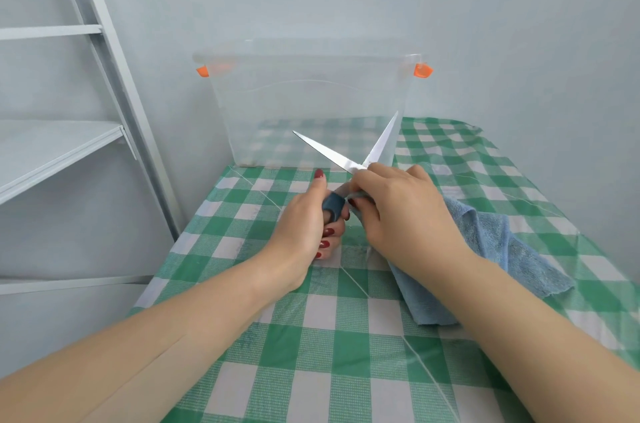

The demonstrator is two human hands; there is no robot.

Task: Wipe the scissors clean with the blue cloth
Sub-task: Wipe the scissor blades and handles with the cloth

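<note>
Shelving of pale metal stands well to the outside of the left hand, apart from the work. Left hand: fingers curled round the dark blue handle of the scissors, thumb raised straight beside it. The tool is held above the checked tablecloth, between the two hands. Blades are spread wide in a V, tips pointing away from the person toward the clear bin that stands just beyond the hands. Right hand: fingers bent over the pivot region, pinching a fold of the blue cloth against the metal just above the handle. How much cloth lies between fingertips and steel is hidden by the hand itself. Remainder of the cloth trails under the right wrist and lies crumpled on the tablecloth to the outside of that hand.

Hazards, as judged from this arrangement:
- With the blades open, a stroke along an edge under thin cloth cover could cut a fingertip.
- A squeeze of the left hand would close the blades on the right fingers.
- The trailing cloth could snag at the pivot.
- A hard push could drive the tips against the bin wall.
</note>
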